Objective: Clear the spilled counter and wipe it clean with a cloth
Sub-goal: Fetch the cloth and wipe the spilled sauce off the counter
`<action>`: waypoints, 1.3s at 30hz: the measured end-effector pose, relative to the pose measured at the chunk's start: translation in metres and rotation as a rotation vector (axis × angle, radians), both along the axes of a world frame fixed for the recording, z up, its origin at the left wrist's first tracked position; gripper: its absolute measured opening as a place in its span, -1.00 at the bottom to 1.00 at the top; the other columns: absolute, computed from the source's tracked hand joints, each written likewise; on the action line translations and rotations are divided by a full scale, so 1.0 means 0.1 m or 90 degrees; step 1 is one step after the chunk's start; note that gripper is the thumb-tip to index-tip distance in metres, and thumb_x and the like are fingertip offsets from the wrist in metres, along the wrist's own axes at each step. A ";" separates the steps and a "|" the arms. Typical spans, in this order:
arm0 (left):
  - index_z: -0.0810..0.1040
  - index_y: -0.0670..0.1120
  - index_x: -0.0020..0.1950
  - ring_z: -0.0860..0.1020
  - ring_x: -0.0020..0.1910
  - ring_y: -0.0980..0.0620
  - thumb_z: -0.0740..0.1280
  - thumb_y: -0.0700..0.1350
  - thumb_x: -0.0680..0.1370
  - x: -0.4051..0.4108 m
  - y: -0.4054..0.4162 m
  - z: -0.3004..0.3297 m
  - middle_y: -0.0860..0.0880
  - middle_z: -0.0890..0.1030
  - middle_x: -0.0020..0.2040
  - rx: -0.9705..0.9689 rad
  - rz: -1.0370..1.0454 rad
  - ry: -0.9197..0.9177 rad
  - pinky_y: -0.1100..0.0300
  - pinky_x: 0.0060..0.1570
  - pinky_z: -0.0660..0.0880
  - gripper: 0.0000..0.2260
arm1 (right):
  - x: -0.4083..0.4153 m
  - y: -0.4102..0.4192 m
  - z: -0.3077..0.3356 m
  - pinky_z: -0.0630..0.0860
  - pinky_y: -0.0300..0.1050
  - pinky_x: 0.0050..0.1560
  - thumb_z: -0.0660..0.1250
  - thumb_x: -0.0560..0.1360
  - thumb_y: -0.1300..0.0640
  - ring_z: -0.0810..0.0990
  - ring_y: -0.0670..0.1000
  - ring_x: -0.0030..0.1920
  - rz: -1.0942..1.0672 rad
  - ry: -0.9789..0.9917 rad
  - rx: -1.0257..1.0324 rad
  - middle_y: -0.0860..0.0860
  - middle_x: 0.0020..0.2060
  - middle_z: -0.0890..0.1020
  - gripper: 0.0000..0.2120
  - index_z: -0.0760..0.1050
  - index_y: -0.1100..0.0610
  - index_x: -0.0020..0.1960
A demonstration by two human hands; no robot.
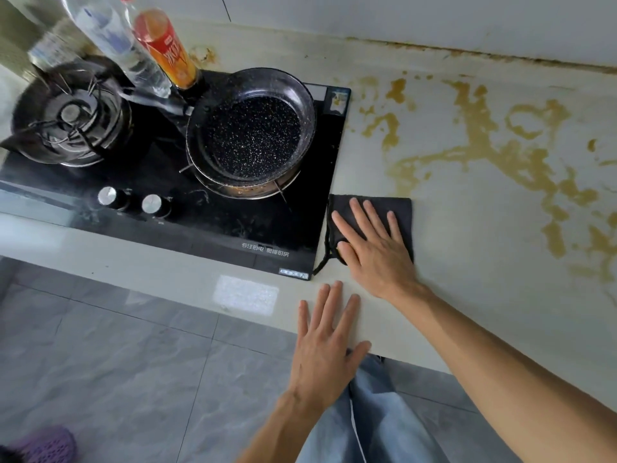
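A dark grey cloth [402, 208] lies flat on the pale counter [467, 262], just right of the stove. My right hand [374, 248] presses on it with fingers spread, palm down. A loose black cord from the cloth trails toward the counter's front edge. My left hand [329, 342] rests flat on the counter's front edge, fingers apart, holding nothing. A yellow-brown spill [500, 152] spreads in streaks and blotches across the counter to the right of the cloth, reaching the right edge of view.
A black glass stove [200, 225] fills the left, with a speckled frying pan [250, 132] on its right burner and a bare left burner [70, 115]. A clear bottle [113, 38] and an orange-labelled bottle [163, 45] stand behind it. Grey floor tiles [117, 362] lie below.
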State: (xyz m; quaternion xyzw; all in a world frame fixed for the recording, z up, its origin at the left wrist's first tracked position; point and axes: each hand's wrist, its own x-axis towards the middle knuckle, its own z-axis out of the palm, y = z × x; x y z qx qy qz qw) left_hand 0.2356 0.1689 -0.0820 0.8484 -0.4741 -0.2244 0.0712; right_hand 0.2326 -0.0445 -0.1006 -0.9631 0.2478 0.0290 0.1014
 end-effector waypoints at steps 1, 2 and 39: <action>0.06 0.11 0.70 -0.23 0.71 -0.03 0.16 0.28 0.65 0.01 -0.01 0.01 0.01 -0.11 0.74 0.003 0.001 0.000 -0.23 0.64 -0.10 -0.33 | 0.05 -0.09 0.01 -0.01 0.27 0.62 0.02 0.70 -0.16 0.00 0.07 0.68 -0.030 -0.003 0.010 -0.01 0.69 0.06 -0.45 0.08 -0.18 0.67; 0.07 0.12 0.70 -0.24 0.71 -0.02 0.16 0.29 0.65 0.02 -0.01 0.02 0.02 -0.11 0.74 0.004 0.001 0.001 -0.21 0.64 -0.12 -0.34 | 0.09 -0.17 0.02 -0.02 0.27 0.62 0.02 0.70 -0.16 0.00 0.07 0.68 -0.054 -0.004 0.020 -0.01 0.69 0.05 -0.46 0.08 -0.18 0.67; 0.28 -0.01 0.65 0.08 0.71 -0.11 0.19 0.13 0.70 0.58 -1.20 -0.34 -0.04 0.20 0.69 -0.173 -0.012 -0.119 -0.18 0.64 0.09 -0.47 | 0.42 -1.27 -0.03 -0.11 0.23 0.64 -0.09 0.65 -0.29 -0.12 0.03 0.68 -0.121 0.005 0.020 -0.04 0.69 -0.07 -0.40 -0.04 -0.24 0.67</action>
